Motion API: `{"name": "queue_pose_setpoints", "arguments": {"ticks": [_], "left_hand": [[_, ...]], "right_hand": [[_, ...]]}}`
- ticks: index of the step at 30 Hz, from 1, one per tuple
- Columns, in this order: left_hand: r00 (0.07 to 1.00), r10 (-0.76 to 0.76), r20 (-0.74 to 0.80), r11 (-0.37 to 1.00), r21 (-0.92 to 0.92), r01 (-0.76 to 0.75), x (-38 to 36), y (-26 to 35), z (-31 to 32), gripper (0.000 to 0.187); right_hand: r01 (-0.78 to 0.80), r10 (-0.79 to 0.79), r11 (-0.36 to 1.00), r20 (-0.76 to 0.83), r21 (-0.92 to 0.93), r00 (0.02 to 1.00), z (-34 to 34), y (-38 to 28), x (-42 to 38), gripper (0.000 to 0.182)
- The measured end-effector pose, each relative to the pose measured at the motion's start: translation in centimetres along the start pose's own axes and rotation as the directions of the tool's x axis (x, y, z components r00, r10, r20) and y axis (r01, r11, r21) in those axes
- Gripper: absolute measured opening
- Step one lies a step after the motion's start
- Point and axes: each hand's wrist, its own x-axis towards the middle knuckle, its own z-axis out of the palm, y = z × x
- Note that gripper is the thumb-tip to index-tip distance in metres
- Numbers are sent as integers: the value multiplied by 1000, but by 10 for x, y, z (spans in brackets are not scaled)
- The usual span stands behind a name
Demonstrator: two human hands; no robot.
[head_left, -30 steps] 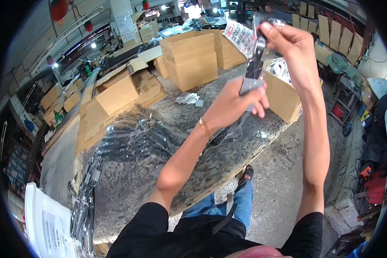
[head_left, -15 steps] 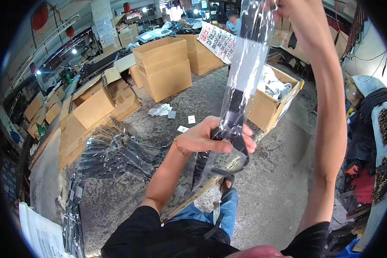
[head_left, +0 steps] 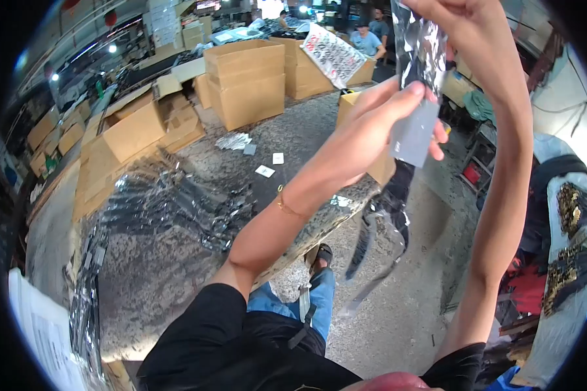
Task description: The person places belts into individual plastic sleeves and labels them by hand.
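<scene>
A long black strap in a clear plastic sleeve (head_left: 419, 58) hangs upright before me, its lower ends dangling loose past the table edge. My left hand (head_left: 388, 120) grips it partway down, thumb in front and fingers behind. Just under that thumb, a grey card (head_left: 413, 140) shows against the strap. Up at the top edge of the view, my right hand (head_left: 466, 19) is closed on the sleeve's upper end; some of its fingers are cut off by the frame. A pile of similar sleeved black straps (head_left: 176, 205) lies on the table to the left.
Small white cards (head_left: 265, 171) and a fanned stack of tags (head_left: 233, 141) lie on the stone-patterned table (head_left: 156, 274). Cardboard boxes (head_left: 244, 88) stand behind, with a printed calendar sheet (head_left: 332, 55) against them. A person (head_left: 366, 43) is farther back. Draped goods (head_left: 567, 215) are at right.
My left hand has moved up the sleeve, from the strap's lower end to the grey card. The lower ends now hang free. The view has shifted slightly.
</scene>
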Motion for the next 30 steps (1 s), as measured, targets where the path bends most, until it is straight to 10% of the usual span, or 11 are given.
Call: {"name": "queue_pose_setpoints", "arguments": {"ticks": [4,10,13,20,22,30], "left_hand": [[988,-88,-126,986,-155,68,-4,-2,4,16],[977,-41,-212,994,-111,17,-33,5,-13,12],[989,-50,140,957,290,7,-51,9,-38,43],[912,-167,376,986,89,143,-110,-39,-118,93],[911,-230,343,973,90,212,-128,-66,-123,90],[906,-251,341,933,-164,320,-249,-70,-84,27]], "right_hand": [[-81,0,972,342,222,940,10,30,6,24],[-141,21,932,339,333,941,30,16,4,26],[-139,67,918,200,372,978,26,14,26,25],[45,-81,848,45,527,996,27,-39,100,10],[-30,-27,792,85,610,996,45,-46,119,35],[-52,77,681,0,731,997,165,-40,179,32]]}}
